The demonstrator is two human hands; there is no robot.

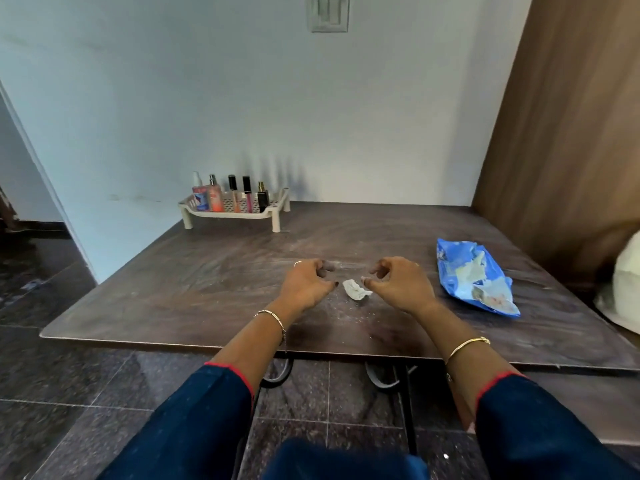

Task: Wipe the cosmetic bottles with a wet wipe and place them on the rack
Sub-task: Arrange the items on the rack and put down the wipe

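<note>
wipe (356, 289) crumpled, white, on table (207, 271) between hands

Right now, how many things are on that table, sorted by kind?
Cosmetic bottles standing on the rack: 5 — white-capped, orange spray, two black-capped tubes, dark perfume
Racks: 1
Crumpled wipes: 1
Blue wipe packets: 1
Total: 8
</note>
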